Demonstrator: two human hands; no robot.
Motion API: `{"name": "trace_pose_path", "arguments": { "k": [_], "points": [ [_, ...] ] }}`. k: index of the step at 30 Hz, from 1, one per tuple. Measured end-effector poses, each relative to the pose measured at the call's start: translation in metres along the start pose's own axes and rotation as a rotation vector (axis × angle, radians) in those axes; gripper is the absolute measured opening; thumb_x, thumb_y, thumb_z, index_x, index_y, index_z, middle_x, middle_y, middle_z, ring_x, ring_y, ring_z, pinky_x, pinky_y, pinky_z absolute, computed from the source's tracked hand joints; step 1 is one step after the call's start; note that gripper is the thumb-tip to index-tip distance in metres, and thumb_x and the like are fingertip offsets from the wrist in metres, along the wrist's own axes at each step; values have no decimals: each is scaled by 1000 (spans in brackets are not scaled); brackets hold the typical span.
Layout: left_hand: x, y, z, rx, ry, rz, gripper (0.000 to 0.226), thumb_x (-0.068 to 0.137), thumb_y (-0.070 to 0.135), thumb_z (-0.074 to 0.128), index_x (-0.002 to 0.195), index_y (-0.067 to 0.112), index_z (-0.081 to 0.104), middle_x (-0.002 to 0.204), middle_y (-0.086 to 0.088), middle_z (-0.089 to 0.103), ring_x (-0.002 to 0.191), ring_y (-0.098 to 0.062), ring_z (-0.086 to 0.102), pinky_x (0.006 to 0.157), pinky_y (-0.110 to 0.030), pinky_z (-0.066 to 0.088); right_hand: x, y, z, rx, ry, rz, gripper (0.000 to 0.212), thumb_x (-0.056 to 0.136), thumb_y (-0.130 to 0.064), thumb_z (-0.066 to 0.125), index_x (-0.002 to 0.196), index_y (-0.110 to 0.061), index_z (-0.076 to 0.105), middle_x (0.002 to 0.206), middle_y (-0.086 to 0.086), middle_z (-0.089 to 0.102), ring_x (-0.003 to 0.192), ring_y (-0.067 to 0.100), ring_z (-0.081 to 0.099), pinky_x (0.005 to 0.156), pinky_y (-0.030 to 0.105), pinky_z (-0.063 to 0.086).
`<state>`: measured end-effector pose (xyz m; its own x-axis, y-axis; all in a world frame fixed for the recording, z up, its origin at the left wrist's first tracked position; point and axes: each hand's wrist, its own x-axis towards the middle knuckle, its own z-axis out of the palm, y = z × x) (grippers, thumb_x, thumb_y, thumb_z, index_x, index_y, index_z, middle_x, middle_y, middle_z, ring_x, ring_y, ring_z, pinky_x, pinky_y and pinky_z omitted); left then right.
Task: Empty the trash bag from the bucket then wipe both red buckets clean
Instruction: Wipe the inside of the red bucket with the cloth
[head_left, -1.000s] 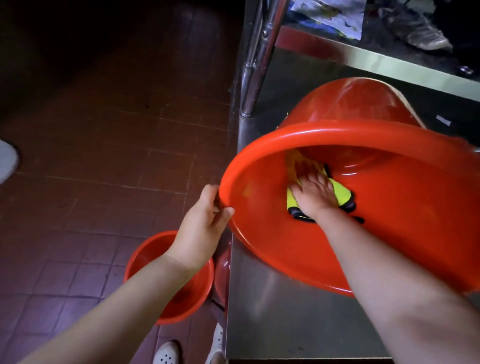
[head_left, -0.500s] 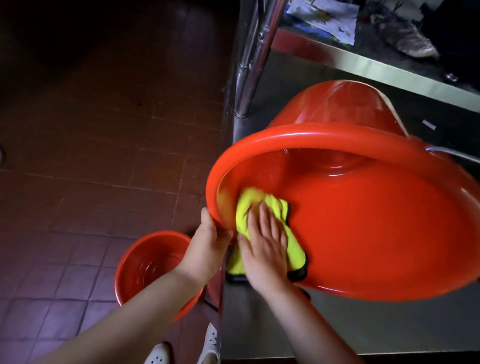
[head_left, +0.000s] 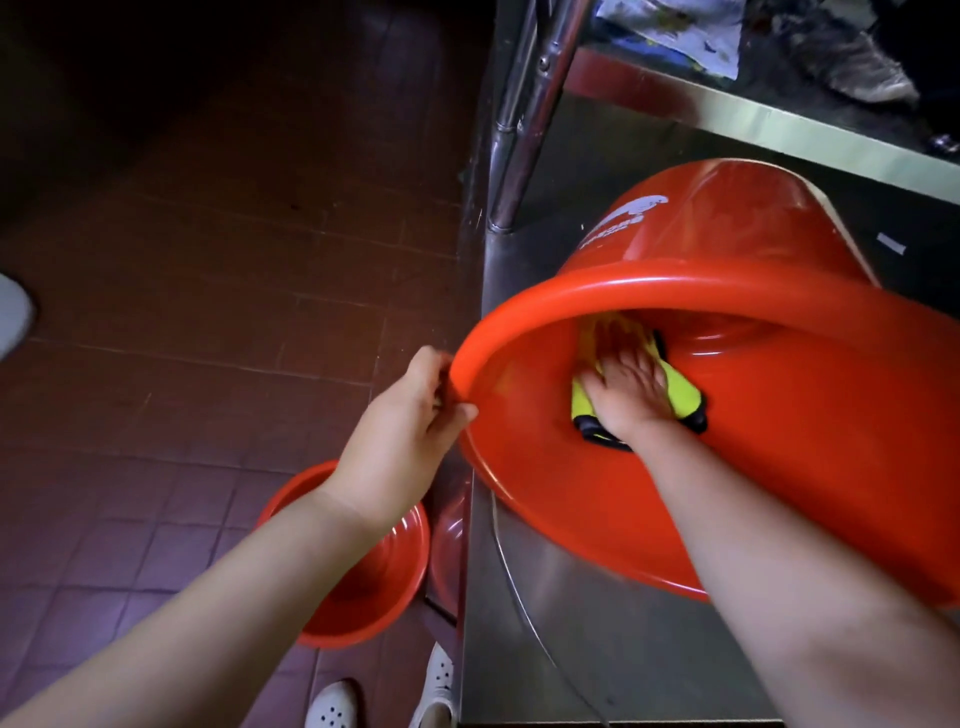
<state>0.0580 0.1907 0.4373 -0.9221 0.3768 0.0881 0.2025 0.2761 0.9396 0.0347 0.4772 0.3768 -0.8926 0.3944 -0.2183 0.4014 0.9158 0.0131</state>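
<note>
The steel table (head_left: 545, 623) carries the large red bucket (head_left: 779, 467), which lies tipped on its side with the mouth turned toward me and white lettering showing on its outer wall. My right arm reaches in through the mouth; my right hand (head_left: 626, 387) lies flat, fingers spread and fairly straight, pressing a yellow cloth (head_left: 683, 397) with dark edging against the inner wall, deep inside near the base. The cloth shows on both sides of that hand and beyond the fingertips. My left hand (head_left: 410, 421) grips the bucket's rim at its left edge, thumb on the near side of the lip and fingers curled round behind it. A second, smaller red bucket (head_left: 374, 587) stands upright on the tiled floor (head_left: 182, 312) below my left forearm, just beside the table's edge. My white shoes (head_left: 332, 706) show at the bottom, near that bucket. Above the table a shelf (head_left: 753, 119) holds papers and crumpled material I cannot identify.
</note>
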Motion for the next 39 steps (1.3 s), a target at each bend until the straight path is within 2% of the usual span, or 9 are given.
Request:
{"name": "trace_pose_path", "arguments": {
  "k": [3,7,11,18,24,28,32,35,39],
  "points": [
    [-6,-11,13,-107,9,-98,24,88,15,61,99,31,46,91,8,66,86,-6,66,80,-28,53,8,-4,1,-22,2,37,66,91,-50,30,148,-20,20,157,5,14,144,21,8,117,38,2],
    [-28,-32,40,-225,-199,-315,35,93,6,52,124,19,42,110,1,66,105,-6,61,100,-41,46,-3,-23,2,99,13,108,64,93,-45,32,150,-26,9,159,1,8,144,18,7,115,38,3],
    [-34,-32,51,-198,-194,-241,34,92,20,51,123,29,39,115,2,63,113,-10,57,103,-43,42,-47,-47,10,272,130,149,59,94,-38,35,149,-27,15,158,2,15,143,18,13,114,35,6],
    [-36,-21,51,-158,-182,-165,25,94,13,51,115,7,39,105,-14,61,102,-29,59,90,-50,46,-149,-67,24,435,157,-113,71,85,-54,19,147,-21,22,157,1,16,144,18,15,115,33,7],
    [-23,-6,27,-29,-104,-36,18,92,23,50,96,34,37,78,8,57,74,-11,56,77,-45,49,-88,-35,16,305,134,-161,60,95,-35,42,147,-14,23,156,11,18,144,26,13,117,35,9],
    [-14,4,8,33,-109,29,19,88,37,46,105,37,37,84,6,59,82,-21,62,77,-46,51,-29,-9,4,183,80,-168,62,98,-33,40,149,-13,13,158,8,5,146,21,2,114,27,0],
    [-10,-2,7,-70,-72,46,31,91,32,49,118,39,36,101,15,60,94,-10,62,86,-38,52,-1,2,-2,54,147,-167,63,98,-38,34,150,-13,8,158,8,9,145,20,4,113,26,-4],
    [-19,-20,24,-266,-76,-91,45,91,3,52,124,28,33,115,19,54,105,-3,56,93,-24,46,5,-7,2,54,108,-77,62,97,-39,31,150,-20,5,159,2,7,145,15,2,115,31,2],
    [-35,-40,42,-295,-152,-299,28,93,1,50,117,15,47,112,-3,63,109,-13,58,102,-38,44,-16,-29,7,125,66,33,61,96,-38,34,150,-25,9,158,2,9,144,15,9,114,34,8]
  ]
}}
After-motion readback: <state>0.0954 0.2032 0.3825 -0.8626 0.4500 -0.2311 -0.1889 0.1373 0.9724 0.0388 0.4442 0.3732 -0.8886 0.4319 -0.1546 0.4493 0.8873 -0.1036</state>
